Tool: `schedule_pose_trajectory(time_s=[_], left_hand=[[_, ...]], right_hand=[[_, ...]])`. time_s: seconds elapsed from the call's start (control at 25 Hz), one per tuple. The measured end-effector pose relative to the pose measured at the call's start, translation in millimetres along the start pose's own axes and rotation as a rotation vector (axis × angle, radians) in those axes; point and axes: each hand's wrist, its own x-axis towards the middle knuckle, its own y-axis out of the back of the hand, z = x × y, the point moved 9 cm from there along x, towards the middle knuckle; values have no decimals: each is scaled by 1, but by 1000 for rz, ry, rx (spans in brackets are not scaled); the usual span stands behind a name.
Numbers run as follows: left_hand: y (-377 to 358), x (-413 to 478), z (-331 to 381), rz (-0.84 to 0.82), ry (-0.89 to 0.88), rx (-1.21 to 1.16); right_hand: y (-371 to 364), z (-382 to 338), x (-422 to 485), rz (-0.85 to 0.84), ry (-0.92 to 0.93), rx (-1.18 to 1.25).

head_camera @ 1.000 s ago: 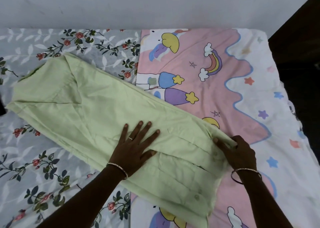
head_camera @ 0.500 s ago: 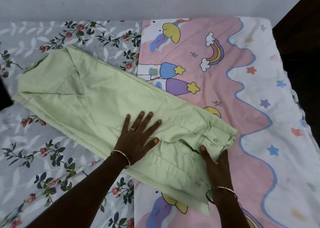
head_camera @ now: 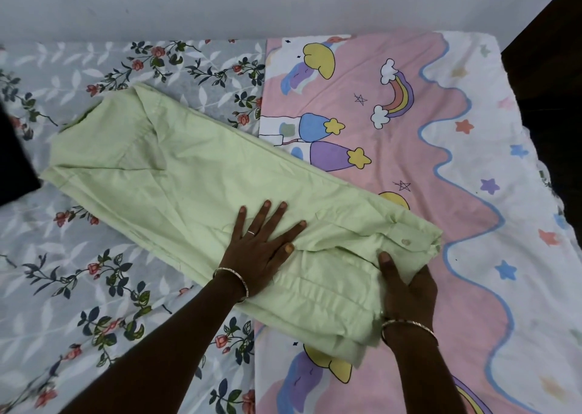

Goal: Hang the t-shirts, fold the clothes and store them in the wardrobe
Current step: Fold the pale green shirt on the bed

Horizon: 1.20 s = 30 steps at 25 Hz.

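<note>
Now | pale green cotton buttoned shirt [head_camera: 204, 174] lies diagonally across grey floral bedsheet [head_camera: 94, 287] and pink cartoon bedsheet [head_camera: 393, 67] | left hand [head_camera: 261, 250] flat mid-shirt, fingers spread | right hand [head_camera: 406, 287] pinches cuffed end, thumb on top | I'd anchor left, fold that end over squarely.

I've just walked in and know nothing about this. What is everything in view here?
shirt: one, pale green, lying slantwise across both sheets, partly folded
floral sheet: one, grey with red flowers, left part of the bed
cartoon sheet: one, pink and white with rainbows and stars, right part of the bed
wall: one, whitish, behind the bed
dark furniture: one, near black, top right
dark object: one, black, left edge; cannot tell what
bangles: two, metallic, one on each wrist
ring: one, silvery, on a left-hand finger
left hand: one, flat, fingers spread, pressing the shirt's middle
right hand: one, grips the shirt's cuffed end, thumb on top
</note>
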Motion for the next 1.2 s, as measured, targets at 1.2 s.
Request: schedule_pose_trajectory(time_s=[1.2], left_hand=[[21,-52,-89,-215,807,-2308]], right_hand=[[-249,-227,-81,-335,472,-89]])
